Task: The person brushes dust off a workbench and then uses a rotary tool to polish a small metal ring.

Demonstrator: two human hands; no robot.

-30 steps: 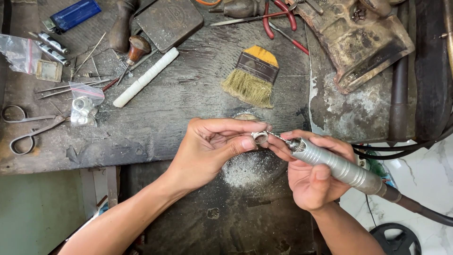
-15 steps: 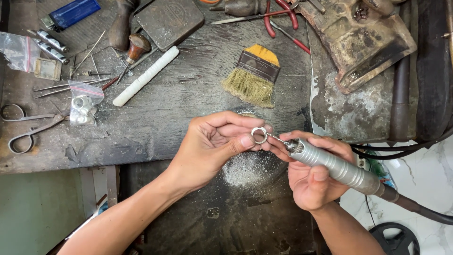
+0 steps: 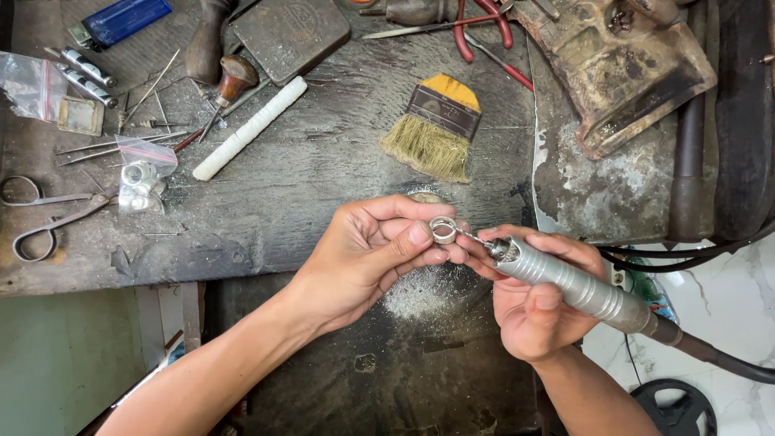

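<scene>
My left hand (image 3: 367,254) pinches a small silver ring (image 3: 442,230) between thumb and fingertips, just above the front edge of a dark, worn workbench (image 3: 307,186). My right hand (image 3: 537,303) grips a silver rotary handpiece (image 3: 573,287) with a dark cable running off to the lower right. The tool's thin bit reaches into the ring's opening. A patch of pale metal dust (image 3: 420,295) lies below the hands.
A yellow-handled brush (image 3: 434,129) lies behind the hands. A white ribbed stick (image 3: 250,127), a wooden-handled graver (image 3: 230,81), scissors (image 3: 48,214), a small plastic bag (image 3: 144,178), a blue lighter (image 3: 121,20), red-handled pliers (image 3: 484,28) and a rusty metal block (image 3: 622,64) crowd the bench.
My left hand has turned the ring so its opening faces up, and the bit now sits in the ring. Both hands stay in the same spot.
</scene>
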